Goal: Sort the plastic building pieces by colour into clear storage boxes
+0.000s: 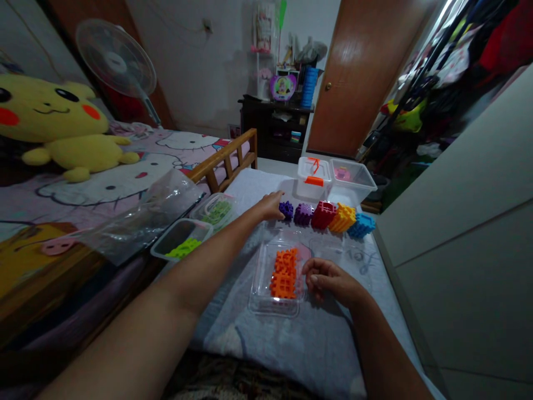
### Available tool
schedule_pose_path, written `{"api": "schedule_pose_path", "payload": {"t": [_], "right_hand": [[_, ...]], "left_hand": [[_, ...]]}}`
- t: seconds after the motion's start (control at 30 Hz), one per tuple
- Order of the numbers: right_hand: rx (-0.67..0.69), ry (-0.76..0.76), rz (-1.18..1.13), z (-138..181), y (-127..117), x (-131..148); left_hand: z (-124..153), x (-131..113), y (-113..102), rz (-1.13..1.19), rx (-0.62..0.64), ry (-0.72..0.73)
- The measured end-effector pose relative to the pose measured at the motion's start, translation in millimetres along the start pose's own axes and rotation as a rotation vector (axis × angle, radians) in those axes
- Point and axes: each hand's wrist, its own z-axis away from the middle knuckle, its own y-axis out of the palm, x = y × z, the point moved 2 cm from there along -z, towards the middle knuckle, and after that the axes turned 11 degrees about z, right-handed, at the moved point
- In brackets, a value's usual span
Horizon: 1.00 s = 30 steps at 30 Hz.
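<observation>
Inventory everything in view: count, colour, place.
Stacks: five, two purple, red, yellow, blue, row
Tray: one, clear, before stacks
Tubs: two, clear, left
Blocks: uncounted, orange in tray, green in tubs
Boxes: two, clear, behind stacks
Cloth: one, grey-blue, under stacks
Bag: one, clear, left
Plush: one, yellow, on bed
Fan: one, white, upper left
Shelf: one, black, back wall
Door: one, brown, back
Cabinet: one, pale, right
Clothes: uncounted, mixed, upper right
Left hand: one, at darkest stack
Right hand: one, beside tray

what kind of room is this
Most likely a bedroom in a home: a bed with a cartoon-cat sheet stands at the left, a large yellow plush toy sits on it, and clothes hang along the right side.
</observation>
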Motion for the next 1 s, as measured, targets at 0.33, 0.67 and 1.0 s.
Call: {"api": "schedule_pose_path", "payload": {"t": [0.33,0.67,1.0], "right_hand": [[-0.062,-0.017,0.021,0,2,2],[-0.091,-0.046,0.015,3,-2,4],[-0.098,-0.067,0.013,7,-7,7]], "left_hand": [[127,-60,0,0.056,0.193,0.338],[129,-61,33,-0.112,0.305,0.254],[126,-54,33,-0.195,0.298,0.233]]}}
